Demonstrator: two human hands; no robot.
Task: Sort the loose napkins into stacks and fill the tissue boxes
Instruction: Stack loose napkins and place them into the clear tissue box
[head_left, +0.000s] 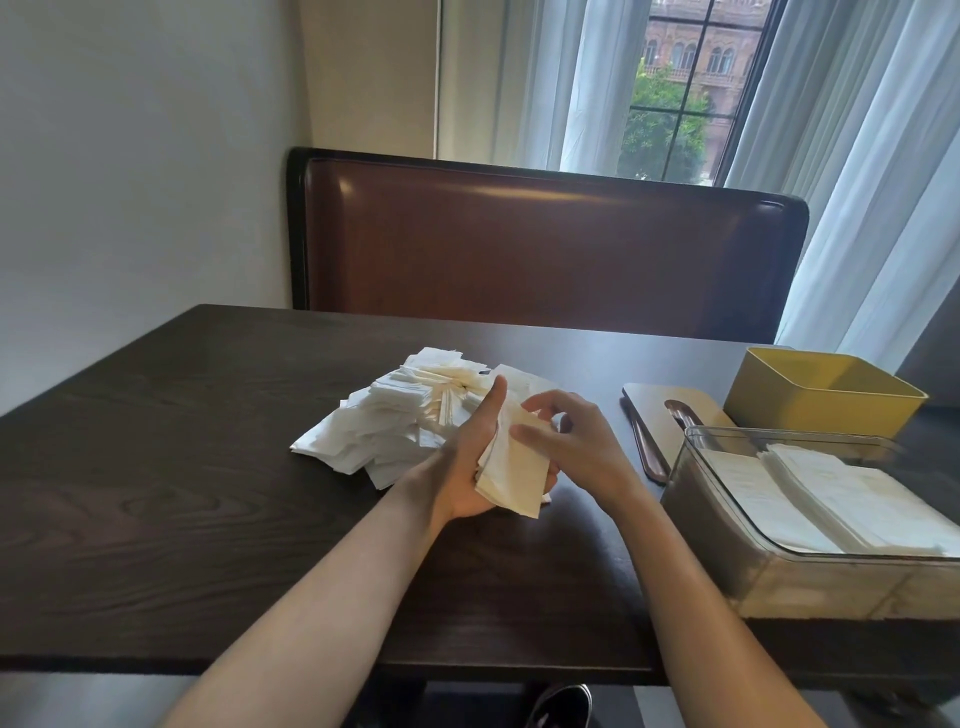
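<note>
Left hand (470, 462): cupped under a small napkin stack (511, 470), thumb up.
Right hand (566, 434): fingertips pinching the stack's top.
Loose napkins (395, 415): heaped at 10 o'clock on the tabletop (182, 441).
Clear tissue box (810, 519): at 3 o'clock, partly filled.

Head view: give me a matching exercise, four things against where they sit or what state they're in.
Things:
1. clear box
2. yellow box
3. loose napkin pile
4. napkin stack

States:
a. held in the left hand
b. heaped on the table
c. holds flat napkins
d. no napkins visible inside

Pairs: 1-c, 2-d, 3-b, 4-a
</note>
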